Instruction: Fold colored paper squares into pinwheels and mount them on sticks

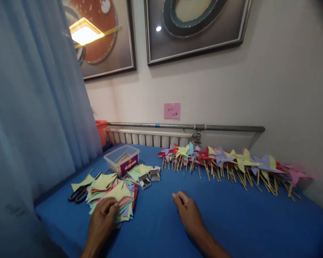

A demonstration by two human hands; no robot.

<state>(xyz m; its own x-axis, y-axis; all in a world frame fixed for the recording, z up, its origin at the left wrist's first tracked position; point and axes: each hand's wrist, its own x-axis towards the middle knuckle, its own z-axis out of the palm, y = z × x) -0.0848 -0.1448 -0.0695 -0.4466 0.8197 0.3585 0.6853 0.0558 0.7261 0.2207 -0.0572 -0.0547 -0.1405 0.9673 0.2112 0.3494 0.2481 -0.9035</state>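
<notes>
Two hands lay on the blue table (231,218): the left hand (103,215) pressed flat, fingers spread, on the paper stack (115,197), whose long axis ran toward the wall; the right hand (187,211) rested loosely curled, empty. Finished pinwheels (231,163) lined the wall.

Finished pinwheels (231,163) lined the far right; scissors (78,195), a plastic tub (121,159) and small boxes (150,178) lay left.

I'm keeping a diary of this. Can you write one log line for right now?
left hand: on paper stack | right hand: resting on blue table, holding nothing | pinwheels: row along wall
</notes>
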